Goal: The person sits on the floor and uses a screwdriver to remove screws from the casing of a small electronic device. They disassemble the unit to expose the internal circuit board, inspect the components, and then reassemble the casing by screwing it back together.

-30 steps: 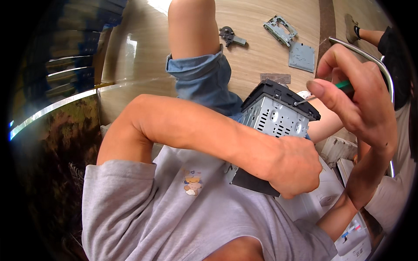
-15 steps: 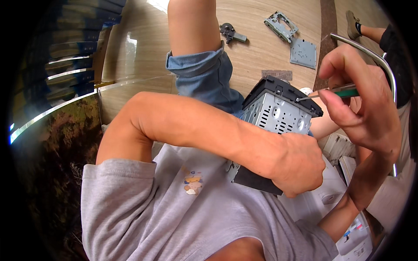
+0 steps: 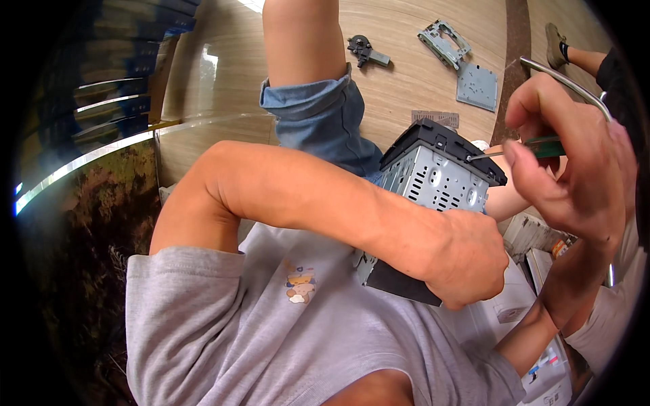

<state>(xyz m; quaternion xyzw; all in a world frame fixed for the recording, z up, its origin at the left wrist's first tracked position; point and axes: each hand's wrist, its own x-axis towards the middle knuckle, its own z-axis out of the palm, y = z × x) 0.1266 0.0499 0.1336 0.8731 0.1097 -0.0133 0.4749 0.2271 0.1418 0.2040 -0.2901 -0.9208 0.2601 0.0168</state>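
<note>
A car stereo (image 3: 440, 179) with a perforated silver metal case and a black front frame (image 3: 443, 145) lies tilted across my lap. My left arm reaches over it, and my left hand (image 3: 470, 257) is closed around the edge of its case, with the fingertips hidden. In my right hand (image 3: 575, 162) is a screwdriver (image 3: 545, 146) with a green handle, held between curled fingers and thumb. Its thin shaft points left, and the tip meets a screw spot where the black frame joins the metal case. Part of the handle is hidden by my fingers.
On the floor ahead lie a dark motor-like part (image 3: 367, 53), a silver metal bracket (image 3: 444, 42), a flat metal plate (image 3: 477, 86) and a slotted strip (image 3: 435, 119). A curved metal tube (image 3: 565, 80) stands at right, near another person's foot (image 3: 556, 46). Stacked blue boxes (image 3: 115, 81) line the left.
The view has shifted slightly. My right hand has turned a little around the screwdriver handle, while the tip stays at the same spot. My left hand keeps its hold on the stereo.
</note>
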